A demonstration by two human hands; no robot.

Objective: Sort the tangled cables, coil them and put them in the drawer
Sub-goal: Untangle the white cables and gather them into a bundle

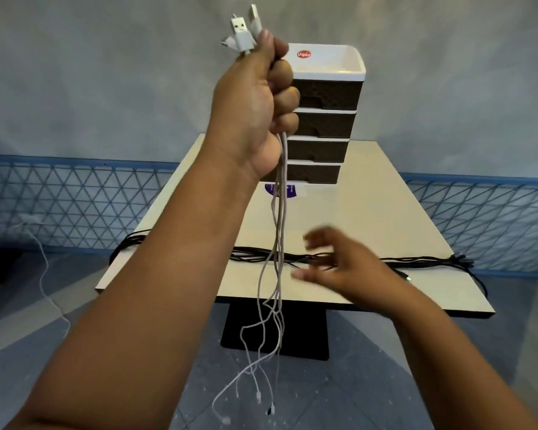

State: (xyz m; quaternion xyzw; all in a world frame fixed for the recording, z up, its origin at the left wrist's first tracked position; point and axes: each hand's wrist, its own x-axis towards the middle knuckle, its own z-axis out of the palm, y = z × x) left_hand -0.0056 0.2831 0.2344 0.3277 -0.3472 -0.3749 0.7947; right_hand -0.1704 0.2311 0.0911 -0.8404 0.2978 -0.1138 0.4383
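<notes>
From the head camera, the left hand (255,100) was raised high with its arm stretched upward, fist clenched round a bundle of thin white USB cables (278,243) that hung straight down past the pale rectangular counter (385,218). The right hand (339,262), blurred, hovered with fingers spread above the tangled black cables (416,260) lying across the counter. A brown-and-white plastic drawer tower (326,119) stood behind, its drawers closed.

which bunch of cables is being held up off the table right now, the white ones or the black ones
The white cables: the left hand grips them near their USB plugs and they dangle free. The black cables lie across the table.
</notes>
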